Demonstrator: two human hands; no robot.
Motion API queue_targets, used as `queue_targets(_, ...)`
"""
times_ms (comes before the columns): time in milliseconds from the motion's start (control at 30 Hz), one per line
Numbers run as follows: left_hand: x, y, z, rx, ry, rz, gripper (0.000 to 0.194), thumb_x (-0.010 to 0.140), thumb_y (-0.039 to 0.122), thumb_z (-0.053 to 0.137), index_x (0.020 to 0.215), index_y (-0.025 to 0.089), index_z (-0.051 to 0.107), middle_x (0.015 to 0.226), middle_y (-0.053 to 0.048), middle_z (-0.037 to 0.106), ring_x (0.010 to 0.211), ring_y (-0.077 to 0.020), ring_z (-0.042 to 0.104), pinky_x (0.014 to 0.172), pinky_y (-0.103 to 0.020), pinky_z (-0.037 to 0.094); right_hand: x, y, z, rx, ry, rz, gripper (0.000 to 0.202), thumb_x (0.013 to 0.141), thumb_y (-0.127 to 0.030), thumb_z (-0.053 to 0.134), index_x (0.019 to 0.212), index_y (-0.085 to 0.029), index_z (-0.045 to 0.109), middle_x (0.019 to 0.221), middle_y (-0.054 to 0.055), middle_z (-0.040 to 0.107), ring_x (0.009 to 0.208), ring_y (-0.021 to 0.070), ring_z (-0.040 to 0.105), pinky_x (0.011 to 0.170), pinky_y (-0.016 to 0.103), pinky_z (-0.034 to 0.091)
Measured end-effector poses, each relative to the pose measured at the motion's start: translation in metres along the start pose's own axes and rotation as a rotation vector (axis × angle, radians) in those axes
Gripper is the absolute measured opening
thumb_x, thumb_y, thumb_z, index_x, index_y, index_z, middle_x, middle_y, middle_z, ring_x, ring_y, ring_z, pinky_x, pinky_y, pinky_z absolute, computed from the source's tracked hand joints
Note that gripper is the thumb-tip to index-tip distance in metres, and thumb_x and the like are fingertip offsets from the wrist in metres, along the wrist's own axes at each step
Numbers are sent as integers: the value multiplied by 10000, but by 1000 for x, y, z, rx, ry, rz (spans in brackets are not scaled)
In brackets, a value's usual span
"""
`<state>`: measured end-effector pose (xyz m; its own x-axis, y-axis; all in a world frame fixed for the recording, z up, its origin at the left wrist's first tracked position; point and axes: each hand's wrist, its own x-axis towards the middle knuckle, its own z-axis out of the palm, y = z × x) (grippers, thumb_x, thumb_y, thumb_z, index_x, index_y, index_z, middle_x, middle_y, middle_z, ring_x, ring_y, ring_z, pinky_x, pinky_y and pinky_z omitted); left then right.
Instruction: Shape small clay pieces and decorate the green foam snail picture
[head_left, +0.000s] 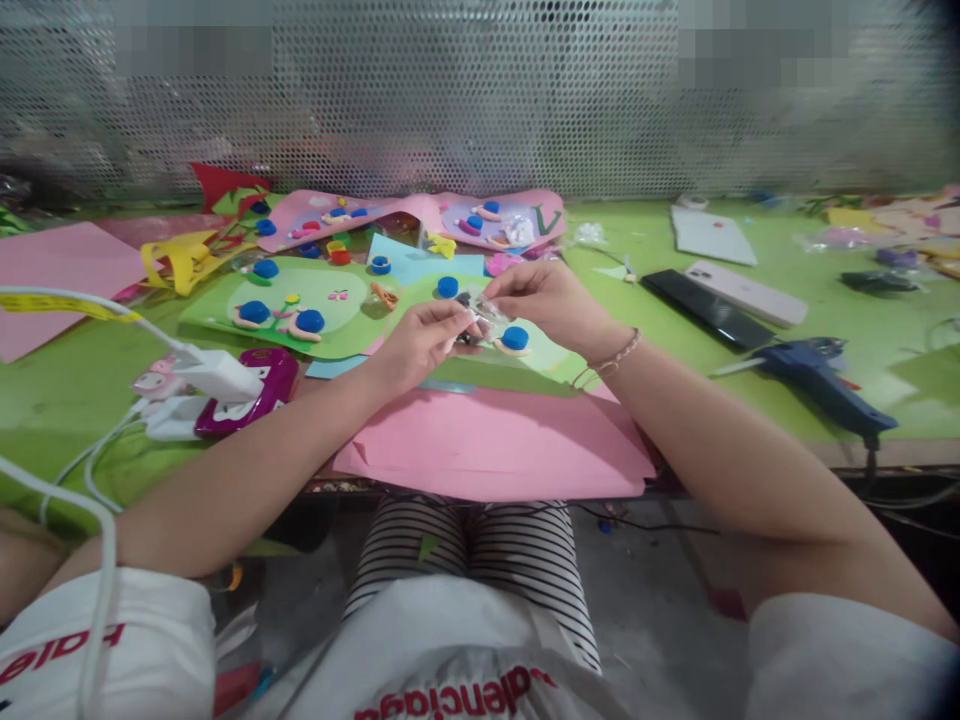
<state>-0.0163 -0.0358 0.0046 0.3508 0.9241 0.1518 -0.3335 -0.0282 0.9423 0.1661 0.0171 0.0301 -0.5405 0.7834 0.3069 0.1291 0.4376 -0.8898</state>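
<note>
Over the middle of the table, my left hand (420,342) pinches a small clear plastic bag (491,318) with dark pieces in it. On the bag's other side, the fingertips of my right hand (546,300) are closed on its edge. The fingers partly hide the bag, and its contents are too small to name. Under my hands lies a light green sheet (555,362) with a round blue piece (514,338) on it. Pink sheets (495,440) lie nearer to me, at the table's front edge.
To the left lie a green decorated card (337,325) and a power strip (255,395) with white plugs and cables. A blue glue gun (825,380), a black phone (705,308) and a pale phone (750,292) lie right. A perforated metal panel (480,110) rises behind.
</note>
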Motion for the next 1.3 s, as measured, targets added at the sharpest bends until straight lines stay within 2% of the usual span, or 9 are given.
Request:
queue_targets(233, 0, 1, 1, -7, 12, 17, 248, 686, 366, 757, 622, 151, 650, 680, -15, 601, 753, -130, 598, 710, -293, 539, 0, 2, -1, -258, -9, -124, 150, 824, -275, 642, 741, -152, 615, 639, -14, 534, 564, 78, 443, 520, 222, 356)
queue_targets(533, -2, 2, 3, 18, -2, -7, 261, 681, 375, 759, 614, 148, 650, 679, -18, 593, 747, -130, 590, 731, -313, 545, -2, -4, 0, -354, -39, -300, 478, 881, -537, 535, 563, -191, 446, 580, -6, 467, 591, 108, 414, 557, 253, 353)
queue_targets(800, -4, 2, 5, 23, -32, -26, 267, 681, 384, 761, 624, 144, 662, 695, -24, 599, 742, -130, 587, 780, -346, 550, -5, -9, 5, -384, -21, -244, 588, 886, -646, 422, 517, -196, 338, 513, -29, 367, 503, 85, 332, 507, 262, 284)
queue_targets(1000, -4, 2, 4, -3, -27, -10, 251, 699, 364, 752, 612, 153, 647, 675, -9, 592, 740, -126, 594, 773, -340, 559, -8, -12, 6, -445, -61, -263, 490, 947, -583, 341, 636, -204, 361, 650, -7, 422, 614, 113, 401, 599, 264, 343)
queue_targets(1167, -4, 3, 4, -2, 8, -11, 249, 683, 361, 759, 605, 160, 633, 666, 0, 577, 731, -123, 589, 756, -329, 560, -10, -13, 6, -352, -43, -192, 323, 942, -442, 451, 710, -219, 425, 734, 10, 472, 684, 143, 437, 635, 278, 373)
queue_targets(1300, -2, 2, 2, 3, 6, -2, 224, 696, 360, 749, 641, 166, 652, 681, -2, 583, 755, -128, 600, 734, -309, 552, -9, -11, 5, -299, -22, -160, 203, 911, -332, 512, 753, -209, 480, 743, -1, 477, 683, 133, 438, 619, 261, 372)
